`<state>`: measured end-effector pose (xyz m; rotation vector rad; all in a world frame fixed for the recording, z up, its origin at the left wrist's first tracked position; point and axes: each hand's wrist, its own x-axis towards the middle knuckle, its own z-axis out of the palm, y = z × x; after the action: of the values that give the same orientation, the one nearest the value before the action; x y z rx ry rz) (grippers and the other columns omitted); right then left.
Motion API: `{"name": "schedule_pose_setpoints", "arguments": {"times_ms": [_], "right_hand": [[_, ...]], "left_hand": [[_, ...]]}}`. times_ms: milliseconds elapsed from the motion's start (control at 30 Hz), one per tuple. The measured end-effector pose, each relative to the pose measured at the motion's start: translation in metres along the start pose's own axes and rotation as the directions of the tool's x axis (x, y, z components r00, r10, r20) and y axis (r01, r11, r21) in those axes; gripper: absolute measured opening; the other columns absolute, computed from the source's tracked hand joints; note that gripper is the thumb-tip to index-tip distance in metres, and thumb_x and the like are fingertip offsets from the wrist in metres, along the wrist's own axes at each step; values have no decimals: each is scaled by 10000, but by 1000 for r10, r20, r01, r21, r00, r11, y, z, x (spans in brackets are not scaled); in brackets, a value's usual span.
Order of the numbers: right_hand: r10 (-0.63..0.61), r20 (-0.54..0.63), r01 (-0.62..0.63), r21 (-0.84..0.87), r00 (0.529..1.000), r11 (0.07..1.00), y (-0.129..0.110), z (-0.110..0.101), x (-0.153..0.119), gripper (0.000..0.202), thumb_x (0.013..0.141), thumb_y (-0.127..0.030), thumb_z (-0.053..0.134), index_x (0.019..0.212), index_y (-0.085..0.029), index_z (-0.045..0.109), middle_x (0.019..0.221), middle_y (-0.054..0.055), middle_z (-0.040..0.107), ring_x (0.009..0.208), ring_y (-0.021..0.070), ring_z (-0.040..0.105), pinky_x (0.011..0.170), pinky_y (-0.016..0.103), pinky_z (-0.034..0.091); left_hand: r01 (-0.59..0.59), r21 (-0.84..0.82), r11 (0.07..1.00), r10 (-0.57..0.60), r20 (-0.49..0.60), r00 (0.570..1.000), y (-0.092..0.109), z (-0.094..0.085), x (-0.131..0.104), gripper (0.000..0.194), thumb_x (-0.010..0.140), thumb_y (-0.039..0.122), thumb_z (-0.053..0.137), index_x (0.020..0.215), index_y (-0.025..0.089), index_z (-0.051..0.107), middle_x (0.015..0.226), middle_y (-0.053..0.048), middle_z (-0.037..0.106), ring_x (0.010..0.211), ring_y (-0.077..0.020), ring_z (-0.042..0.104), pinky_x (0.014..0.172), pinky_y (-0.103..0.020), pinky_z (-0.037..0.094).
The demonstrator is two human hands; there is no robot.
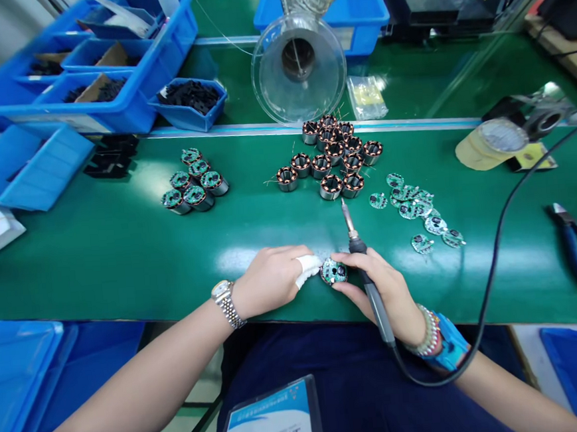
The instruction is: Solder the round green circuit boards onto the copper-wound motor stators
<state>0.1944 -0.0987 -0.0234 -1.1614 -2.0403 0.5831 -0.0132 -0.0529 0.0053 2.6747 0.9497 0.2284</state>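
Note:
A round green circuit board on a motor coil (333, 272) stands near the table's front edge between my two hands. My left hand (276, 277), with white wrapping on a finger, touches its left side; the fingers are pressed together. In my right hand (387, 288) lies a soldering iron (368, 283), tip pointing away from me, while thumb and index finger pinch the board's right side. Bare copper coils (334, 152) are grouped beyond the iron's tip. Loose green boards (419, 207) lie to the right, and coils topped with boards (195, 183) stand to the left.
Blue bins with black parts (190, 98) fill the back left. A clear fume hood (298, 69) hangs over the back middle. At the right are a yellowish round container (491, 143), pliers (573, 247) and the iron's black cable (496, 253).

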Motion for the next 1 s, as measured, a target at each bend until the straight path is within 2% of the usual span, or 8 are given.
{"name": "schedule_pose_setpoints", "arguments": {"times_ms": [267,367,433,467,533,633,767,1000], "right_hand": [[-7,-12,7,11,1000,1000,-1,1,0,369,778,-218,596,1127,-226,475,1048,51,624,931,197,571,824,378,493],[-2,-9,2,12,1000,1000,-1,1,0,364,777,-219,598,1120,-223,477,1045,50,626,929,193,574,828,374,494],[5,-8,-5,6,1000,1000,-1,1,0,358,780,-227,594,1119,-221,480,1039,51,628,933,194,574,833,378,493],[5,-8,-5,3,1000,1000,-1,1,0,355,782,-229,591,1119,-221,481,1036,51,630,932,195,574,834,380,492],[-1,-5,1,4,1000,1000,-1,0,1,354,784,-227,588,1121,-218,482,1030,51,631,925,193,575,828,377,493],[-8,-5,8,11,1000,1000,-1,0,1,353,783,-225,590,1120,-212,486,1017,54,632,910,190,576,812,369,497],[-10,-11,10,13,1000,1000,0,1,1,345,787,-231,585,1116,-216,484,1014,55,631,912,193,573,808,376,497],[-25,-15,25,15,1000,1000,0,1,1,344,782,-224,592,1107,-211,480,1014,58,629,901,189,566,798,364,497]], "left_hand": [[248,-259,933,-232,94,968,14,-1,13,131,756,163,463,649,150,538,667,-7,556,576,-110,499,532,-217,358],[421,-443,791,-346,244,906,16,-1,15,145,759,153,435,640,149,518,580,11,551,512,-98,506,485,-201,355],[476,-527,704,-338,341,877,14,-2,13,179,803,184,406,685,151,536,562,20,566,487,-91,526,475,-190,378],[458,-536,709,-321,333,886,13,-2,10,174,815,203,415,723,152,553,588,18,586,505,-92,543,490,-190,396],[347,-449,823,-292,189,938,10,-1,4,136,811,230,472,820,156,585,691,0,622,584,-103,571,546,-202,427],[155,-65,986,-161,-99,982,8,3,-6,175,819,237,490,939,157,590,813,-34,638,679,-141,582,582,-240,437],[-46,305,951,127,-250,960,10,6,-8,145,831,203,472,866,152,603,819,-30,652,654,-148,567,541,-254,416],[-197,418,887,336,-290,896,5,5,-3,163,842,137,432,816,129,593,762,-26,665,601,-148,552,488,-265,381]]}}
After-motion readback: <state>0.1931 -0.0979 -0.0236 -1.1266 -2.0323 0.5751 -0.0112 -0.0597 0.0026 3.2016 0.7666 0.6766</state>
